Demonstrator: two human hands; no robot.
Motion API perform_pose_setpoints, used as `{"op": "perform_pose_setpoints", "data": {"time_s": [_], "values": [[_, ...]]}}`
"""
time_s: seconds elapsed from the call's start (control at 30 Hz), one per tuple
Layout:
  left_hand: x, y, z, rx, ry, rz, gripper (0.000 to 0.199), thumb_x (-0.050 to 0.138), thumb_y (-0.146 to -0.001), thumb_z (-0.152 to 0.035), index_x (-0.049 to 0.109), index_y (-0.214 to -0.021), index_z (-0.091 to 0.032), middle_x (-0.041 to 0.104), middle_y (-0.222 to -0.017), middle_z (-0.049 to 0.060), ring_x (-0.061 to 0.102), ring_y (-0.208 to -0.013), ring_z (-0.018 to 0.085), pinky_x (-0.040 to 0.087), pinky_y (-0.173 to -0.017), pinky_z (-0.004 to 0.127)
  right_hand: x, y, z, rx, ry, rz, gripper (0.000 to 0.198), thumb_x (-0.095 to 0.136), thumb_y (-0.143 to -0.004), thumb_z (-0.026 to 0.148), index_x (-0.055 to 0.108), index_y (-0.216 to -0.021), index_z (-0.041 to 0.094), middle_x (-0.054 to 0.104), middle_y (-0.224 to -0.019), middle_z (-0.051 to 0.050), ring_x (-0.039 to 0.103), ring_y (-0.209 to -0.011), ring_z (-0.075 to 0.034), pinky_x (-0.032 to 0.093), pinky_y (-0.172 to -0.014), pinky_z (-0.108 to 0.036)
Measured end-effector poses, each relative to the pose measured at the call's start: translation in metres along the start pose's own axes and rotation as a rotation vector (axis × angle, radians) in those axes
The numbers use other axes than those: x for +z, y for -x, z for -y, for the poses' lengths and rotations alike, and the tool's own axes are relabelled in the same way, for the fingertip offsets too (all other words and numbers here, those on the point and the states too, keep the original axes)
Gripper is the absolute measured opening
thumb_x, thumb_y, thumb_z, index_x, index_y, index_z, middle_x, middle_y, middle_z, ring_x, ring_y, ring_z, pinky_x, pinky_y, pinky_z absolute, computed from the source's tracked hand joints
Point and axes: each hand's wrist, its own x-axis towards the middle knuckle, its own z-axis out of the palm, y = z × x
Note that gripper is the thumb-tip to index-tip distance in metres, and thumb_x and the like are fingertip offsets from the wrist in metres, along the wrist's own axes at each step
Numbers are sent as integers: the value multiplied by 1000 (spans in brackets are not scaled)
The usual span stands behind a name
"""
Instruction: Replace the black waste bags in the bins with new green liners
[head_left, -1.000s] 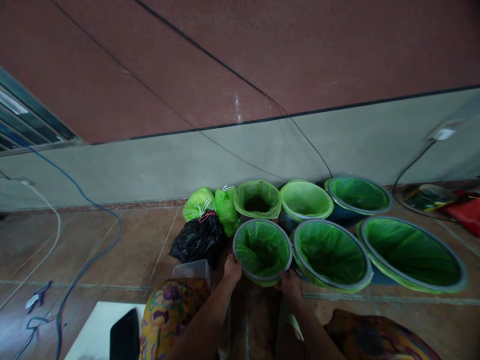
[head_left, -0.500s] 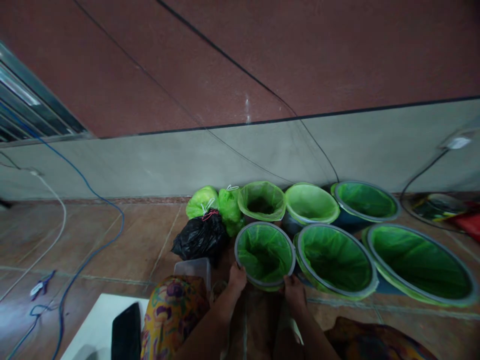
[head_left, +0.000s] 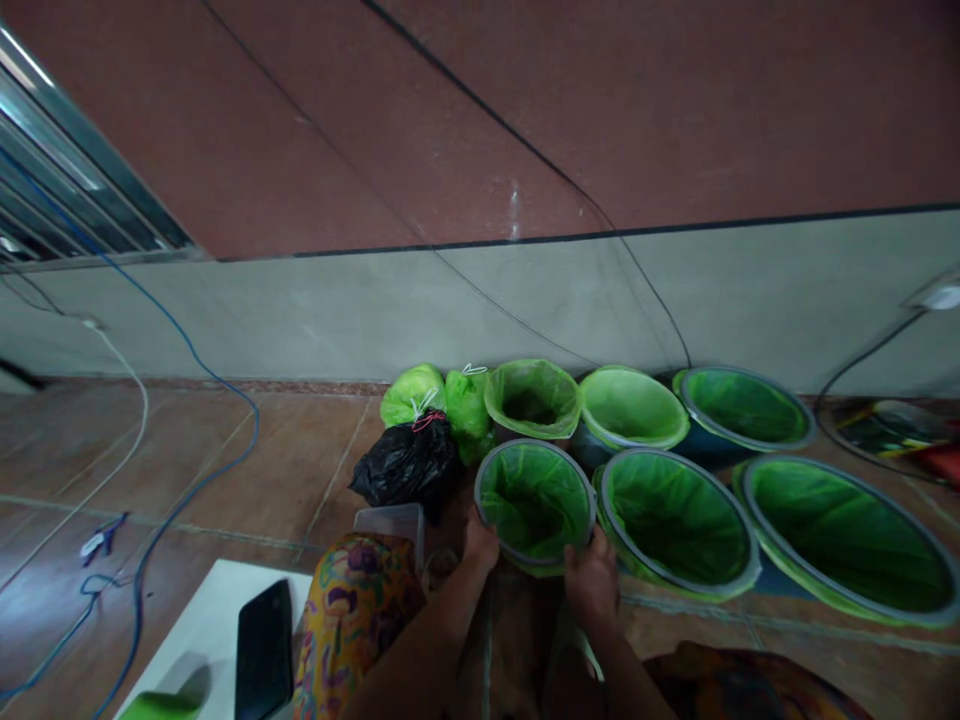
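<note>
Both of my hands are at the near trash bin (head_left: 491, 455), which has a grey rim and a green liner bag (head_left: 525, 500) folded over its edge. My left hand (head_left: 480, 543) grips the rim at the lower left, its fingers partly hidden. On the lower right side, my right hand (head_left: 592, 578) is closed around the rim and liner. Close by on the right stands another lined bin (head_left: 679, 520). Behind is a bin (head_left: 532, 395) with a loose, ruffled green liner. A tied black bag (head_left: 409, 465) lies to the left.
Tied green bags (head_left: 412, 395) rest against the wall. More lined bins (head_left: 847, 540) stand at right. A clear plastic container (head_left: 394, 520) sits by my patterned-clothed knee (head_left: 360, 610). At lower left, a phone (head_left: 264, 650) lies on a white board (head_left: 217, 600); a blue cable (head_left: 202, 480) crosses the floor.
My right hand has moved up along the rim's right side, while the left stays on the rim. The view has shifted slightly, showing a green item at the lower left.
</note>
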Motion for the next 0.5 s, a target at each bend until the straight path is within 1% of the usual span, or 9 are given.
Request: {"op": "perform_pose_setpoints", "data": {"time_s": [0.03, 0.1, 0.2, 0.27, 0.37, 0.43, 0.5], "values": [[1, 0, 0, 15, 21, 4, 58, 62, -74, -5, 48, -129, -14, 67, -115, 10, 62, -108, 19, 48, -93, 25, -1, 1, 4, -43, 43, 20, 61, 41, -82, 30, 38, -134, 0, 46, -132, -26, 44, -126, -33, 37, -101, -42], [3, -1, 2, 47, 63, 14, 65, 58, -74, 0, 41, -135, -12, 64, -121, 11, 60, -112, 17, 46, -97, 24, -1, 3, 9, -124, 129, 88, 51, 42, -82, 27, 47, -127, 3, 48, -131, -24, 39, -131, -32, 36, -103, -41], [4, -3, 5, 64, 95, 23, 65, 55, -74, 2, 41, -136, -11, 62, -124, 11, 58, -115, 16, 45, -99, 23, 0, 5, 11, -207, 242, 182, 37, 39, -84, 23, 60, -110, 8, 59, -118, -19, 25, -140, -27, 33, -108, -39], [3, -3, 7, 58, 111, 27, 65, 55, -75, 2, 41, -136, -12, 63, -122, 10, 59, -113, 15, 45, -98, 23, 0, 6, 12, -223, 283, 203, 34, 39, -84, 23, 63, -104, 11, 64, -109, -18, 22, -142, -25, 32, -108, -39], [-1, -1, 5, 46, 128, 44, 66, 54, -76, 2, 39, -138, -12, 63, -122, 10, 59, -113, 16, 44, -100, 25, -3, 4, 14, -257, 290, 227, 29, 44, -81, 26, 65, -96, 15, 67, -103, -16, 29, -139, -27, 32, -108, -41], [-5, 4, 1, 41, 137, 70, 63, 56, -76, 0, 41, -136, -14, 63, -122, 10, 59, -112, 17, 44, -100, 27, -7, 2, 14, -284, 268, 256, 26, 47, -78, 28, 66, -91, 17, 68, -100, -16, 35, -135, -28, 34, -106, -43], [-10, 13, -6, 17, 151, 79, 59, 59, -76, -4, 46, -132, -15, 66, -117, 10, 62, -107, 19, 46, -97, 30, -12, 0, 10, -293, 226, 279, 22, 50, -73, 30, 66, -85, 19, 68, -98, -16, 42, -131, -30, 35, -104, -45]]}}
